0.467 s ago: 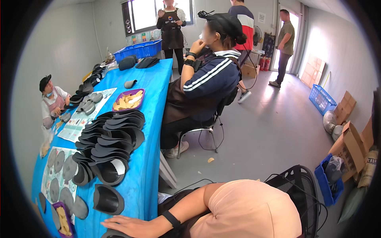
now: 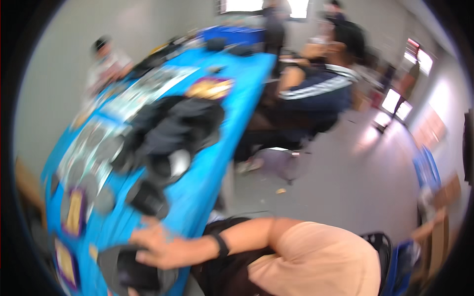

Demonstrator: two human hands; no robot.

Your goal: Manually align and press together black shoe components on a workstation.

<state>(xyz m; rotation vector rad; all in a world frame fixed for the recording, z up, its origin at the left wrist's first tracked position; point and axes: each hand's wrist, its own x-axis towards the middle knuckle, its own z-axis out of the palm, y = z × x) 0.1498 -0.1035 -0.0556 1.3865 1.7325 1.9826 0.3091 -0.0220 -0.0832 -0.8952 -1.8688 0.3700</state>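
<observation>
My right hand (image 2: pixel 160 246), with a black band at the wrist, reaches over the near part of the table. Its fingers look stretched and apart, though motion smears them. The thumb side overlaps a dark grey curved shell piece (image 2: pixel 111 269) with a black inner face; whether the hand grips it is unclear. Only fingertips of my left hand (image 2: pixel 131 292) show at the lower edge, by that piece. A similar black curved piece (image 2: pixel 147 198) lies just beyond my right hand. Farther up, many black curved pieces (image 2: pixel 173 128) are stacked in overlapping rows.
Flat grey ovals (image 2: pixel 109 148) lie on printed sheets on the blue-covered table (image 2: pixel 207 185). Purple trays (image 2: pixel 74 212) hold tan pieces. A seated person (image 2: pixel 316 93) works along the right side, another (image 2: pixel 106 66) across the table. A blue crate (image 2: pixel 232 37) stands at the far end.
The view has swung and blurred, and the table sits farther right. My right hand has lifted from lying flat, and the dark shell piece and my left fingertips now show at the bottom.
</observation>
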